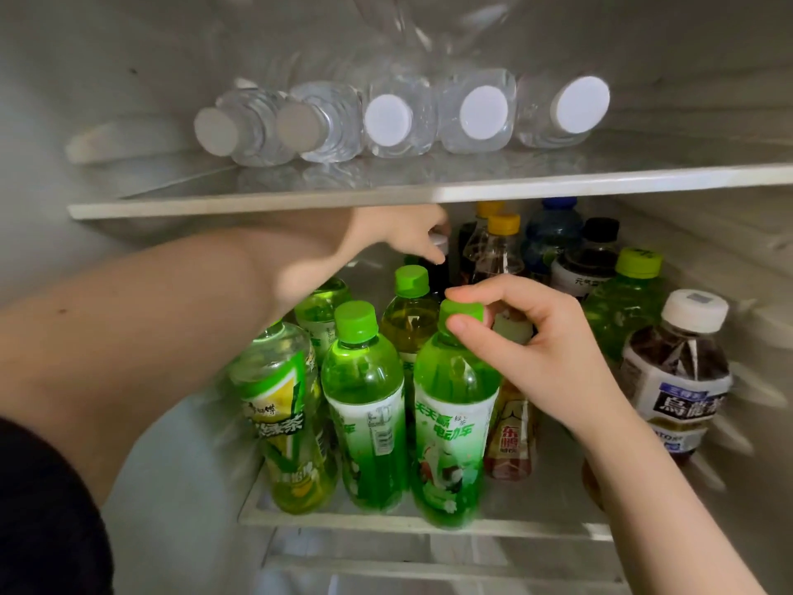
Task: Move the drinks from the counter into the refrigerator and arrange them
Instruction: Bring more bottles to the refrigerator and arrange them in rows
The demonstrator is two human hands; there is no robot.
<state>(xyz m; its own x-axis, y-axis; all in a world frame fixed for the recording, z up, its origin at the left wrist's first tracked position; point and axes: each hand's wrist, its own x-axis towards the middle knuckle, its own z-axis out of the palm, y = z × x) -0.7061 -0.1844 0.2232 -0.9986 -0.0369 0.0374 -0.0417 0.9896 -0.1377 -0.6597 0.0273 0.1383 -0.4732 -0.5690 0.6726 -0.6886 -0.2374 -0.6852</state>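
Left forearm [171, 319] fills the lower left of view, dark sleeve [43, 508] at the elbow. It runs in under the upper glass shelf [386, 195].

Left hand [399, 234]: at the back of the lower shelf [536, 521], fingers curled downward at the white cap of a dark bottle [438, 268]. Contact is partly hidden; I cannot tell whether I have the cap gripped.

Right hand [536, 337]: thumb and forefinger pinch the green cap of the front green bottle [455, 423]; the other fingers are loosely bent behind it. This bottle stands upright at the front edge of the lower shelf, touching a second green bottle [364, 401] on its left. A yellow-green tea bottle [283, 405] is left of that, tilted slightly.

Further back: more green-capped bottles, two yellow-capped bottles [502, 234], a blue bottle [553, 229]. Right front: white-capped oolong bottle [678, 380], upright.

Upper glass shelf: five clear water bottles [390, 122] lying on their sides in a row, caps toward me.
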